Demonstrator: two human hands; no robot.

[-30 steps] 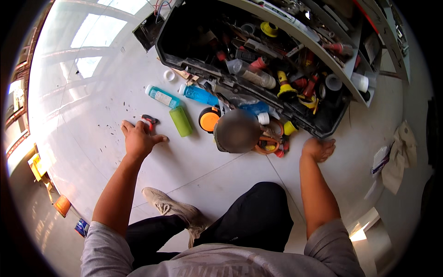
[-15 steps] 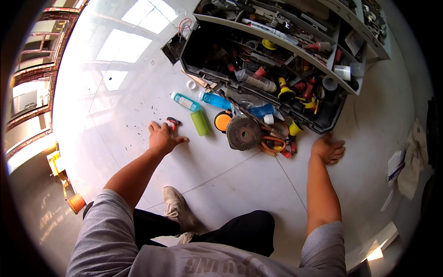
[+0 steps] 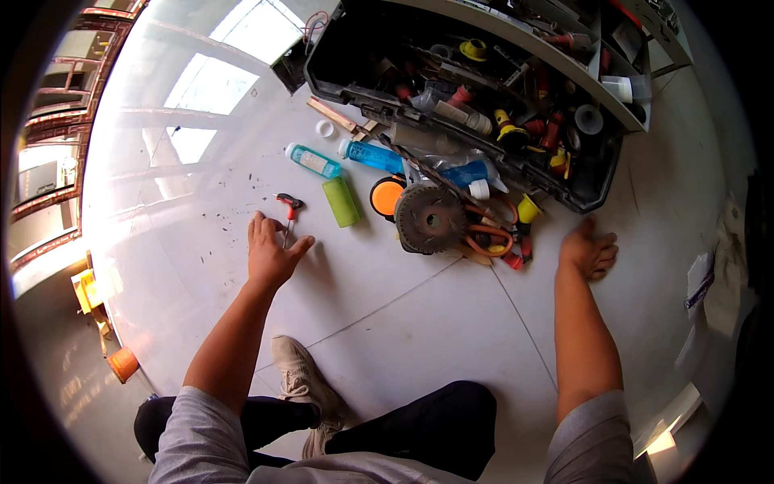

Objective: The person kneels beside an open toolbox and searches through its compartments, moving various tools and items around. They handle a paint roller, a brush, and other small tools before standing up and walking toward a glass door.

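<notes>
My left hand (image 3: 272, 254) is over the pale tiled floor with thumb and fingers apart. Just beyond it lies a small tool with a red and black handle (image 3: 289, 203), its thin metal shaft reaching between my thumb and fingers. Beside the front right corner of the black toolbox (image 3: 595, 194), my right hand (image 3: 588, 250) rests on the floor, fingers loosely spread and holding nothing. Between the hands lie a green cylinder (image 3: 341, 202), a toothed circular saw blade (image 3: 432, 219), an orange-faced round item (image 3: 389, 196) and a clear bottle of blue liquid (image 3: 314, 160).
Another blue bottle (image 3: 374, 156), a white ring (image 3: 324, 129), wood strips (image 3: 332, 114) and a yellow cup-shaped piece (image 3: 529, 208) lie along the toolbox's front. The toolbox is crammed with tools, its grey tray (image 3: 516, 48) raised behind. My shoe (image 3: 302, 375) is near the lower middle.
The view has shifted, moving the toolbox up slightly in the picture. My left hand has drawn back a little from the red and black tool, baring more of its shaft. My right hand stays beside the toolbox.
</notes>
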